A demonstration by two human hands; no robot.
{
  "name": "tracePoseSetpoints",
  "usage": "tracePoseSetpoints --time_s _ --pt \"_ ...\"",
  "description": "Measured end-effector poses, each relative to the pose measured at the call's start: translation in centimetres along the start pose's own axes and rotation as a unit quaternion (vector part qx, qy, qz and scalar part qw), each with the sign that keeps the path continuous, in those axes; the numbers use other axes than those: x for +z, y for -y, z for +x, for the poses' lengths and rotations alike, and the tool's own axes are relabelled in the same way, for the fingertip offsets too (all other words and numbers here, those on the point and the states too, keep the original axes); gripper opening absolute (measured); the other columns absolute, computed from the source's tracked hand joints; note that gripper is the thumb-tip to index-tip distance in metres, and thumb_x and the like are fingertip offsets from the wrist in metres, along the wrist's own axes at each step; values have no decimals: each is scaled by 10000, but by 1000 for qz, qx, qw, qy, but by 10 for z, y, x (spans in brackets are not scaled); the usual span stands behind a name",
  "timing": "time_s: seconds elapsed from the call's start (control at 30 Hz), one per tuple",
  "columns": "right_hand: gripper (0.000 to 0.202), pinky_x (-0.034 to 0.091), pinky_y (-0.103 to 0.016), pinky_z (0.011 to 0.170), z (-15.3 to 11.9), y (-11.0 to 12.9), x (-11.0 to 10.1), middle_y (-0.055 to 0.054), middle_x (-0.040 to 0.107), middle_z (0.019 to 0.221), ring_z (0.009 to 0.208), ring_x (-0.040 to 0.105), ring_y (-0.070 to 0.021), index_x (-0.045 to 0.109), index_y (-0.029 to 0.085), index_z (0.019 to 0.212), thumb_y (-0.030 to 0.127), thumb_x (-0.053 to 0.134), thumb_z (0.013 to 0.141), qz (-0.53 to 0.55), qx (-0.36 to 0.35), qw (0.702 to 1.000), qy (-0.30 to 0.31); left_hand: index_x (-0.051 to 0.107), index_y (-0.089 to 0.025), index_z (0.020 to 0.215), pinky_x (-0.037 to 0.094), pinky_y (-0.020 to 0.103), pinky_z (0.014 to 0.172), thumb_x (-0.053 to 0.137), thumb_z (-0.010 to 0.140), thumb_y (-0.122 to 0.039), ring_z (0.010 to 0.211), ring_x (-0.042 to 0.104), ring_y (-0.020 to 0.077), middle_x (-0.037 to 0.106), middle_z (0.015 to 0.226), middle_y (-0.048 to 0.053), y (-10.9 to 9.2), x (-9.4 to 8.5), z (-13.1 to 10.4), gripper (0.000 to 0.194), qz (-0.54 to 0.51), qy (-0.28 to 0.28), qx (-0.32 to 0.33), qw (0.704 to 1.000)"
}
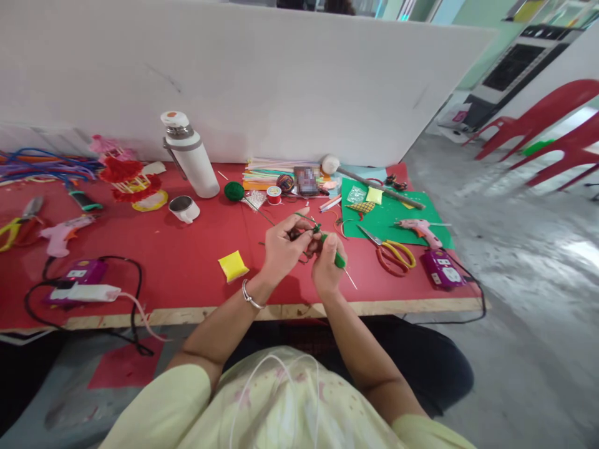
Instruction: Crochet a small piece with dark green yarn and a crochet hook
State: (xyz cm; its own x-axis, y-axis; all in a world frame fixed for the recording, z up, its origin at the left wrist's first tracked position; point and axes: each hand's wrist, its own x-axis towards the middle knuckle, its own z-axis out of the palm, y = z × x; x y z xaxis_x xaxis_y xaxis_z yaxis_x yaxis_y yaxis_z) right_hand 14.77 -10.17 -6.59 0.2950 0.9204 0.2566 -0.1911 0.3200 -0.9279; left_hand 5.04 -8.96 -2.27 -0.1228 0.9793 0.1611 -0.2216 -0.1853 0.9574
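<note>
My left hand (285, 246) is closed, its thumb and fingers pinching a small piece of green yarn work (317, 229). From a dark green yarn ball (234, 191) on the red table, a strand runs toward that hand. Close beside it, my right hand (329, 262) is wrapped around a thin tool with a green grip (340, 260), which looks like a crochet hook. Its pale shaft sticks out below the fist, toward the lower right. The tool's tip meets the yarn between both hands, where fingers partly hide it.
Scissors (395, 255) and a pink glue gun (421, 231) lie right, by a green sheet (388, 215). A yellow packet (233, 266) lies left of my hands. Behind stand a white flask (194, 159) and a cup (184, 209). Cables cross the table's left front edge (187, 315).
</note>
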Motion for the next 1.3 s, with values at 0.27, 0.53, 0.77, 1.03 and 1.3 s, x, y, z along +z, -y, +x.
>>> tracePoseSetpoints --time_s 0.27,0.53,0.77,1.03,1.3 --pt "544 492 -334 581 16 2 -30 -12 636 682 586 591 -174 724 253 879 774 574 924 -9 -54 982 182 823 -195 1117 153 165 406 878 621 -114 427 270 -20 596 715 -52 -16 -40 18 506 -208 192 -266 921" --pt "400 536 -348 689 49 35 -65 -59 749 827 742 681 -208 771 265 959 621 592 996 -187 -198 897 348 838 -179 1113 164 191 413 839 627 -75 439 273 -17 643 737 -11 -17 -59 31 497 -152 259 -275 913" --pt "236 543 -315 741 61 38 -78 -80 738 935 828 696 -186 727 234 1155 407 612 1044 -235 -301 823 421 832 -151 1092 141 209 420 832 597 -95 431 321 -11 649 764 -9 -21 -63 39 498 -91 285 -277 913" --pt "220 534 -265 693 69 70 -84 -82 772 898 784 709 -157 775 193 1058 368 642 1034 -225 -245 812 479 821 -113 1072 187 214 426 775 590 -87 478 365 22 642 740 -4 -24 -60 44 485 -50 334 -270 902" --pt "497 474 -268 523 35 16 -65 -31 679 749 603 599 -138 766 211 891 620 522 1032 2 29 954 298 811 -144 1152 387 212 544 791 678 -174 605 522 80 679 751 0 -13 -31 26 476 43 252 -70 964"
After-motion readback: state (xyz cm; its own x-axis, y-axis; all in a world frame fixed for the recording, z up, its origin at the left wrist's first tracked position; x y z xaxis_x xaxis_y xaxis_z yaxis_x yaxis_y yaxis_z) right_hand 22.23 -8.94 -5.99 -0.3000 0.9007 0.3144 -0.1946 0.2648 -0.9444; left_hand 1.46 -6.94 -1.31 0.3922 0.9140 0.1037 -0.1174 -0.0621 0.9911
